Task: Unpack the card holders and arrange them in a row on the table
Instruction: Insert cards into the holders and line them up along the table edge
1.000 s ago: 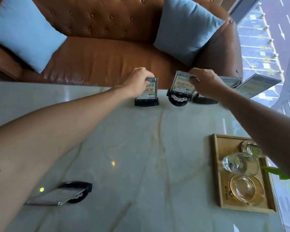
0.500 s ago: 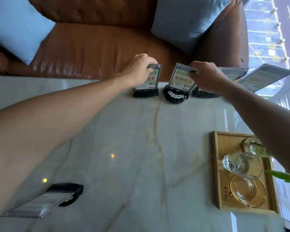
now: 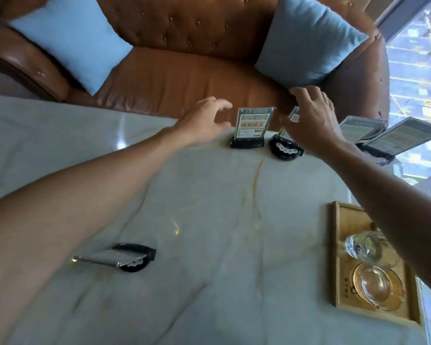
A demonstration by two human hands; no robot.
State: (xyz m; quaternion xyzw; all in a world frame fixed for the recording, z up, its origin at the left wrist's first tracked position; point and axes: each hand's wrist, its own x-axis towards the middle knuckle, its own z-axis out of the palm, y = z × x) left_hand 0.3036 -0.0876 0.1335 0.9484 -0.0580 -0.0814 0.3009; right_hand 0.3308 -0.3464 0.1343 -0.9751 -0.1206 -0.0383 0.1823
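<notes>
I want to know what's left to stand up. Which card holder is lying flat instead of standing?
The card holder near the table's front left, alone below the left forearm, lies flat on its face. The other four stand in the row along the far edge.

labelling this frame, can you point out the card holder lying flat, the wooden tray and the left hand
card holder lying flat (image 3: 125, 257): head view, on its clear panel
wooden tray (image 3: 340, 255): head view, on its left rim
left hand (image 3: 204, 119): head view, on the back of the hand
</notes>
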